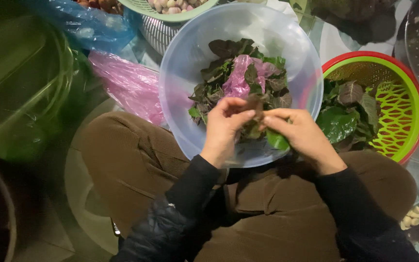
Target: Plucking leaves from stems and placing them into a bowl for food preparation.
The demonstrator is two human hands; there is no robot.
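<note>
Leaf sprig (257, 127), purple-green, crumpled; left hand (225, 128) and right hand (300, 136) fingers pinched on it.

- The bowl (180, 73) sits on my lap, just before my knees.
- Leaves (224, 68) and a crumpled plastic bag (238, 80) lie in it.
- My left hand (224, 131) and right hand (301, 136) meet over its near rim, touching a leafy sprig (255, 127) between them.
- To the right stands a basket (403, 111) with more leaves inside.
- Left of the bowl lie plastic bags (127, 85).

Dim, edges perhaps motion-blurred
</note>
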